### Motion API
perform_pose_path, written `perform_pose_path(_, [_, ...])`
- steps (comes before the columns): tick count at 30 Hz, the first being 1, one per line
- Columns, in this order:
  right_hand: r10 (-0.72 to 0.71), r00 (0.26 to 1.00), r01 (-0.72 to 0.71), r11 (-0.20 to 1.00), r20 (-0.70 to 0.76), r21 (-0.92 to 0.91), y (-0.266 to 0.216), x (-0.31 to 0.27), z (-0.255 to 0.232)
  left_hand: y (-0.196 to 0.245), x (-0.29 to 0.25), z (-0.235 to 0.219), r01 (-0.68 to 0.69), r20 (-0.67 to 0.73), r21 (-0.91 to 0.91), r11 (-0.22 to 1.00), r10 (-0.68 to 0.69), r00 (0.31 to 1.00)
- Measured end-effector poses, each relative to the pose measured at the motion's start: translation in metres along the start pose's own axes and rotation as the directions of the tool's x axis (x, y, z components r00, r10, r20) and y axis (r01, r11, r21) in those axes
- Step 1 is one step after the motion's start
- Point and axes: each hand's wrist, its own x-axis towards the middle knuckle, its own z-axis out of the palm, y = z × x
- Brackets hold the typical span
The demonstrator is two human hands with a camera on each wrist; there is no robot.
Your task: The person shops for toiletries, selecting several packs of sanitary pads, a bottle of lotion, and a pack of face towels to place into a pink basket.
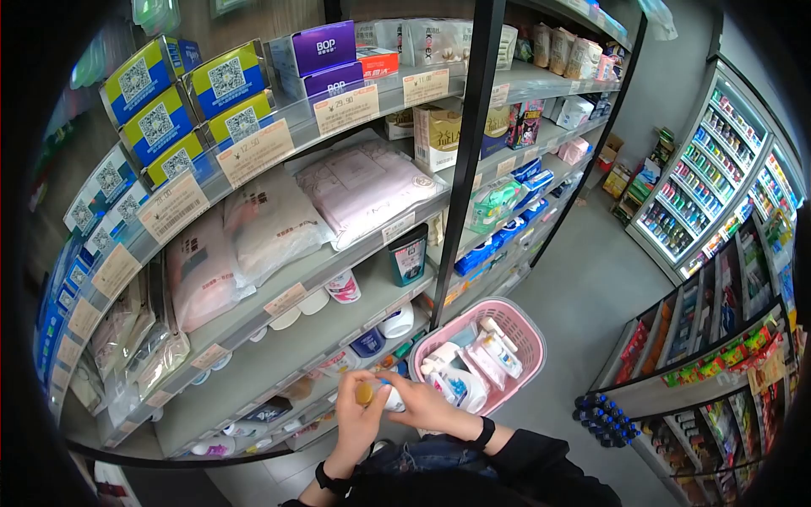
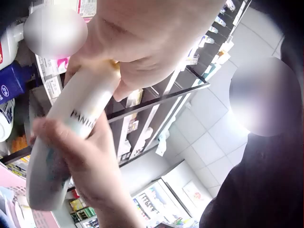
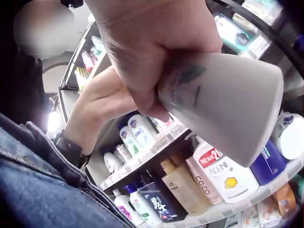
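Observation:
A white Pantene bottle (image 2: 78, 114) with a gold cap (image 1: 364, 394) is held between both hands in front of the shelf, tilted. My left hand (image 1: 358, 418) grips the cap end, its fingers curled about the top. Around the bottle's white body my right hand (image 1: 432, 407) closes, with the thumb across its side in the left wrist view. The broad base of the bottle shows in the right wrist view, pointing away from the right palm. Just beyond the hands stands a pink basket (image 1: 541, 345) holding several white bottles and packs.
Curved shelves (image 1: 308, 291) run along the left with bagged goods, boxes and bottles. A black post (image 1: 471, 152) rises near the basket. Lit drink coolers (image 1: 705, 173) stand at the back right, and dark-capped bottles (image 1: 606, 420) are on the floor beside the right-hand shelf.

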Motion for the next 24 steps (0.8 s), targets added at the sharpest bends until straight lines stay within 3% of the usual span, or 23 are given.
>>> perform_pose_path(1, [0.059, 0.998, -0.059, 0.998, 0.015, -0.009, 0.010, -0.003, -0.003, 0.004, -0.002, 0.000, -0.001, -0.009, 0.003, 1.000, 0.001, 1.000])
perform_pose_path(3, [0.236, 0.969, -0.240, 0.969, -0.069, -0.056, 0.043, -0.014, -0.008, 0.016, -0.008, -0.002, 0.075, -0.132, -0.009, 0.997, -0.075, 0.988])
perform_pose_path(4, [0.248, 0.955, -0.265, 0.960, -0.164, -0.090, 0.073, -0.022, -0.008, 0.007, -0.011, -0.011, 0.070, -0.144, -0.008, 0.998, -0.071, 0.987])
perform_pose_path(6, [0.447, 0.867, -0.471, 0.879, -0.219, -0.069, 0.118, -0.038, -0.023, -0.020, -0.026, -0.043, 0.168, -0.019, 0.055, 0.984, -0.167, 0.986])
perform_pose_path(7, [0.488, 0.822, -0.541, 0.830, -0.293, -0.133, 0.151, -0.050, -0.024, -0.026, -0.033, -0.054, 0.163, -0.038, 0.056, 0.985, -0.161, 0.986])
perform_pose_path(9, [0.461, 0.804, -0.535, 0.836, -0.376, -0.121, 0.189, -0.073, -0.040, -0.035, -0.050, -0.070, 0.315, -0.036, 0.133, 0.940, -0.313, 0.949])
perform_pose_path(10, [0.487, 0.777, -0.561, 0.823, -0.398, -0.088, 0.227, -0.084, -0.039, -0.039, -0.058, -0.073, 0.318, -0.065, 0.133, 0.939, -0.312, 0.948])
perform_pose_path(12, [0.471, 0.777, -0.522, 0.853, -0.418, -0.011, 0.233, -0.089, -0.052, -0.048, -0.075, -0.078, 0.367, -0.166, 0.091, 0.926, -0.349, 0.922])
perform_pose_path(15, [0.410, 0.795, -0.498, 0.862, -0.447, -0.094, 0.255, -0.091, -0.053, -0.066, -0.099, -0.085, 0.392, -0.224, 0.046, 0.919, -0.373, 0.900])
perform_pose_path(16, [0.517, 0.766, -0.580, 0.812, -0.383, -0.063, 0.269, -0.093, -0.050, -0.063, -0.105, -0.085, 0.399, -0.245, 0.044, 0.916, -0.377, 0.893])
perform_pose_path(17, [0.511, 0.777, -0.570, 0.819, -0.368, -0.068, 0.289, -0.097, -0.041, -0.060, -0.107, -0.083, 0.395, -0.264, 0.027, 0.918, -0.374, 0.889])
perform_pose_path(19, [0.604, 0.717, -0.671, 0.734, -0.347, -0.107, 0.338, -0.110, -0.015, -0.050, -0.107, -0.079, 0.389, -0.297, 0.005, 0.921, -0.370, 0.880])
perform_pose_path(20, [0.568, 0.779, -0.614, 0.777, -0.265, -0.139, 0.359, -0.119, -0.008, -0.043, -0.106, -0.077, 0.383, -0.309, 0.071, 0.921, -0.345, 0.886])
perform_pose_path(21, [0.563, 0.787, -0.606, 0.782, -0.254, -0.143, 0.359, -0.121, -0.002, -0.036, -0.105, -0.077, 0.378, -0.318, 0.139, 0.915, -0.320, 0.892])
perform_pose_path(23, [0.642, 0.688, -0.725, 0.630, -0.338, -0.278, 0.358, -0.121, 0.011, -0.026, -0.102, -0.078, 0.364, -0.356, 0.138, 0.921, -0.297, 0.886])
perform_pose_path(24, [0.643, 0.670, -0.737, 0.637, -0.370, -0.227, 0.356, -0.124, 0.014, -0.023, -0.100, -0.078, 0.345, -0.381, 0.137, 0.929, -0.272, 0.883])
